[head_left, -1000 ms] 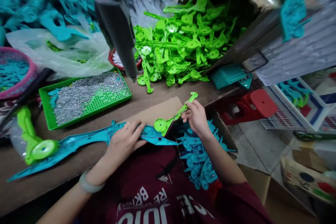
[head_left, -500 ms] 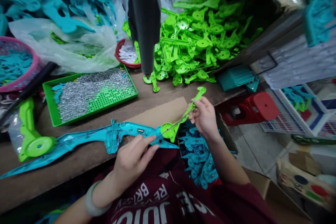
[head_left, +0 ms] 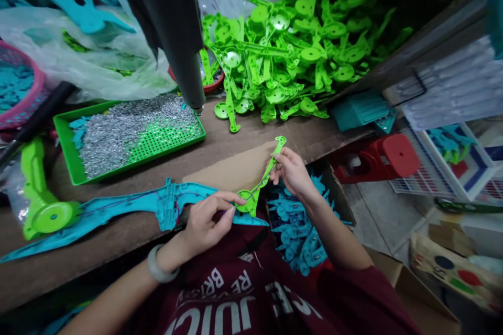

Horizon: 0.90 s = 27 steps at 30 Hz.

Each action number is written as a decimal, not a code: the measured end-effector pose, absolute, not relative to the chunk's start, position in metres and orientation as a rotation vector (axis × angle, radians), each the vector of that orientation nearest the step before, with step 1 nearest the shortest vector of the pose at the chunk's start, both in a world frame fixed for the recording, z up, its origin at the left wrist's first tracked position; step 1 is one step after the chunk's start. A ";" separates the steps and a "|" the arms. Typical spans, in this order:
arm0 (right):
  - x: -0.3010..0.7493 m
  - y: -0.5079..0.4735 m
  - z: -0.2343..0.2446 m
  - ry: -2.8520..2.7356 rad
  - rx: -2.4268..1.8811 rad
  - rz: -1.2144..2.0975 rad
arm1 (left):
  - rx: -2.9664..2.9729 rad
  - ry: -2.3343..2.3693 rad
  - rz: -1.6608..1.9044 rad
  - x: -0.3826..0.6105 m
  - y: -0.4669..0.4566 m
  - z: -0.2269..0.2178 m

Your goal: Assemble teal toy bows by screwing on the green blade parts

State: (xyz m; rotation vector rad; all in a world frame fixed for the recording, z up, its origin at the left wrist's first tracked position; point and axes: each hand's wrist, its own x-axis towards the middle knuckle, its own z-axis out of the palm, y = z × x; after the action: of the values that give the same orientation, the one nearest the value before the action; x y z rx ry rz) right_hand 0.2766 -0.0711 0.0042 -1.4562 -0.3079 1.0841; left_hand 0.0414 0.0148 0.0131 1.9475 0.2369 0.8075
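My right hand (head_left: 293,172) pinches a slim green plastic limb (head_left: 257,188) near its upper narrow end. A thin dark wire or rod lies along the limb, down toward its round end. The fingers of my left hand (head_left: 208,218) are drawn together at that round end; what sits between the fingertips is hidden. Beneath, a long blue plastic bow-shaped shell (head_left: 129,204) rests on the table with its open inside up and wires running through it. At its far left end, a green limb (head_left: 51,214) with a round hub is attached.
A green tray (head_left: 70,167) of small metal screws stands behind the shell. A dark electric screwdriver (head_left: 173,26) hangs over the table. Green limbs (head_left: 283,57) are heaped at the back. Cardboard (head_left: 236,167) lies on the table; a box of blue parts (head_left: 298,220) is below the edge.
The green limb has shifted left and toward me, and stands steeper. My left fingertips have come onto its round end. The view has turned slightly.
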 end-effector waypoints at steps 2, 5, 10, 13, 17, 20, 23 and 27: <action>0.279 -0.067 0.005 -0.315 -1.453 1.076 | 1.907 0.213 0.844 0.047 0.021 0.006; 0.284 -0.058 0.006 -0.331 -1.442 1.041 | 1.843 0.313 0.890 0.054 0.027 0.001; 0.287 -0.056 0.007 -0.367 -1.458 1.061 | 2.108 0.303 0.898 0.047 0.022 0.007; 0.287 -0.060 0.006 -0.356 -1.518 1.075 | 2.296 0.190 0.755 0.037 0.010 0.006; 0.289 -0.060 -0.003 -0.357 -1.580 1.018 | 2.508 0.274 0.667 0.032 -0.001 0.000; 0.287 -0.064 -0.006 -0.477 -1.689 0.910 | 2.584 0.354 0.658 0.033 -0.003 -0.003; 0.277 -0.073 0.004 -0.778 -2.037 0.412 | 2.620 0.375 0.629 0.033 -0.006 -0.005; 0.240 -0.055 0.052 -1.313 -1.957 -0.110 | 2.633 0.458 0.566 0.037 -0.009 -0.010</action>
State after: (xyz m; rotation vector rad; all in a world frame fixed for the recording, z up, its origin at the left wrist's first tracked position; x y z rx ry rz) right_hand 0.2400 -0.0549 0.0517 -1.9568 -1.3128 -0.1103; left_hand 0.0374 -0.0093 -0.0098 2.6334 0.4580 0.5665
